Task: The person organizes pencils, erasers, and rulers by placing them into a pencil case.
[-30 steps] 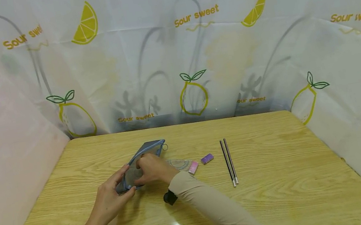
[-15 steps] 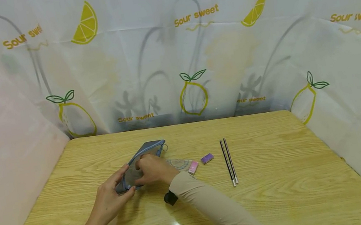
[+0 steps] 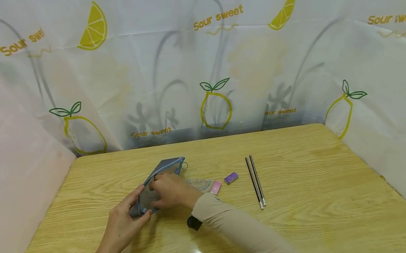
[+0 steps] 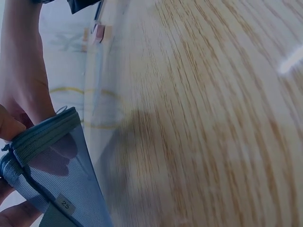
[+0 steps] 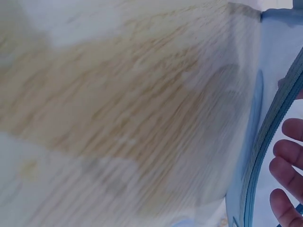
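A blue-grey mesh pencil pouch [image 3: 167, 164] with a blue zip stands tilted on the table in the head view. My left hand [image 3: 121, 224] grips its near left end, the thumb in front. Across the opening reaches my right hand [image 3: 173, 189]. Through the mesh pouch [image 4: 85, 172] in the left wrist view, the right hand's fingers [image 4: 47, 163] show inside. The right wrist view has loosely curled fingers [image 5: 286, 177] beside the open zip [image 5: 267, 132], with nothing seen between them. Part of the pouch's inside is hidden.
Right of the pouch lie a clear protractor [image 3: 201, 184], a pink eraser [image 3: 216, 187] partly behind the right sleeve, and a purple eraser [image 3: 231, 178]. Further right, two dark pencils [image 3: 255, 182] lie side by side on the wooden table [image 3: 319, 196]. A printed cloth [image 3: 175, 59] hangs behind.
The head view has shifted slightly. The right forearm now covers a little more of the pink eraser. Both hands stay at the pouch almost unmoved.
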Demonstrator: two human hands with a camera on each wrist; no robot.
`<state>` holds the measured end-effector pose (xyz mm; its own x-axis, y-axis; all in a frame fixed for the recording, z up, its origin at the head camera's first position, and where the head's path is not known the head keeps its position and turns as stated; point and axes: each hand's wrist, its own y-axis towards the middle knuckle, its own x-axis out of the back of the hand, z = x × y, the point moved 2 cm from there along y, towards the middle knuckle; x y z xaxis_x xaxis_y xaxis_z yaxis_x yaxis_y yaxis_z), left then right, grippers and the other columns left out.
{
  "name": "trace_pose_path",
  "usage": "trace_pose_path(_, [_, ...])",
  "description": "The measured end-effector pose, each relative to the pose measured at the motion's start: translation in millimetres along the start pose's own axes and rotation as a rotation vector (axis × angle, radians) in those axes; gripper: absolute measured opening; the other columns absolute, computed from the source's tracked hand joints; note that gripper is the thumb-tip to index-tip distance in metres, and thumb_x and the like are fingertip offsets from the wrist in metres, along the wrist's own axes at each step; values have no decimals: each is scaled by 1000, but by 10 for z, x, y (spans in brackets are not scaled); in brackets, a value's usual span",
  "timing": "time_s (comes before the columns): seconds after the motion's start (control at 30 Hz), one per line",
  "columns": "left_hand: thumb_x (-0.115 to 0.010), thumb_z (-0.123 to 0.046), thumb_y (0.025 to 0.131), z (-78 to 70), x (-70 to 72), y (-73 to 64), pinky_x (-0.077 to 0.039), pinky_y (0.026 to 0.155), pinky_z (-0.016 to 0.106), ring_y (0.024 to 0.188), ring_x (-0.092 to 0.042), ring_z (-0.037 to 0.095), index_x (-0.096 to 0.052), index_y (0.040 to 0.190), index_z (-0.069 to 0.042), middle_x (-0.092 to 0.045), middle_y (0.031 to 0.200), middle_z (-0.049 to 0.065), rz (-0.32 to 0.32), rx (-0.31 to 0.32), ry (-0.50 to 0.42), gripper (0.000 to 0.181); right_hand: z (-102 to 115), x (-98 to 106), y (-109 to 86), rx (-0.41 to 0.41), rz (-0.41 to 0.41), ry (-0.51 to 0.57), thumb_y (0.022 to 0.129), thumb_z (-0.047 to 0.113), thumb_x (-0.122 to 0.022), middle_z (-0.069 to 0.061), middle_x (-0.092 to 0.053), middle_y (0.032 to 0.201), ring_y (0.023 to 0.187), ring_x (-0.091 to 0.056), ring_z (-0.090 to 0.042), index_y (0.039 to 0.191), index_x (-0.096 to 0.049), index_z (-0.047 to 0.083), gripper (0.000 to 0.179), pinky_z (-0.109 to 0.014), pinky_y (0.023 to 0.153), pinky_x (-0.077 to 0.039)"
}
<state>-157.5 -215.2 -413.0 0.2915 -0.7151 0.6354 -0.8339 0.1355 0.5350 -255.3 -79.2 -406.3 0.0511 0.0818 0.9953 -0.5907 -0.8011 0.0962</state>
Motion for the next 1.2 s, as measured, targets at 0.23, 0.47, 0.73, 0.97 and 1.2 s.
trace_pose_path(0.23, [-80, 9, 70, 0, -10, 9, -53, 74, 56, 100, -61, 47, -55, 131, 8, -57, 126, 28, -3, -14, -6, 66, -7, 48, -54, 1, 1, -63, 89, 43, -68, 4, -63, 110, 96, -59, -10, 120, -69, 18, 40, -21, 76, -49])
trace_pose_path(0.47, [-80, 9, 70, 3, -7, 13, -54, 74, 54, 98, -62, 46, -56, 131, 8, -57, 126, 27, -14, -24, -3, 66, -2, 76, -101, 21, -14, -94, 90, 42, -67, 5, -62, 110, 99, -58, -11, 122, -67, 19, 40, -23, 77, -49])
trace_pose_path(0.73, [-80, 9, 70, 5, -8, 26, -54, 75, 54, 100, -61, 46, -54, 132, 7, -57, 127, 27, -16, -19, 2, 67, -20, 90, -134, 36, -59, -105, 89, 43, -68, 5, -62, 111, 102, -58, -12, 122, -68, 19, 40, -25, 77, -49])
trace_pose_path(0.97, [-80, 9, 70, 11, 1, 39, -54, 75, 53, 100, -61, 46, -55, 132, 8, -57, 127, 27, -28, -27, 7, 67, -50, 109, -168, 38, -87, -107, 89, 42, -68, 4, -62, 115, 107, -57, -14, 122, -67, 19, 40, -27, 80, -50])
trace_pose_path(1.2, [-79, 9, 70, 25, 8, 47, -53, 75, 55, 99, -61, 47, -55, 132, 8, -56, 129, 27, -32, -18, -3, 66, -95, 121, -219, 41, -126, -113, 89, 41, -67, 5, -63, 113, 102, -59, -13, 121, -67, 20, 39, -25, 76, -51])
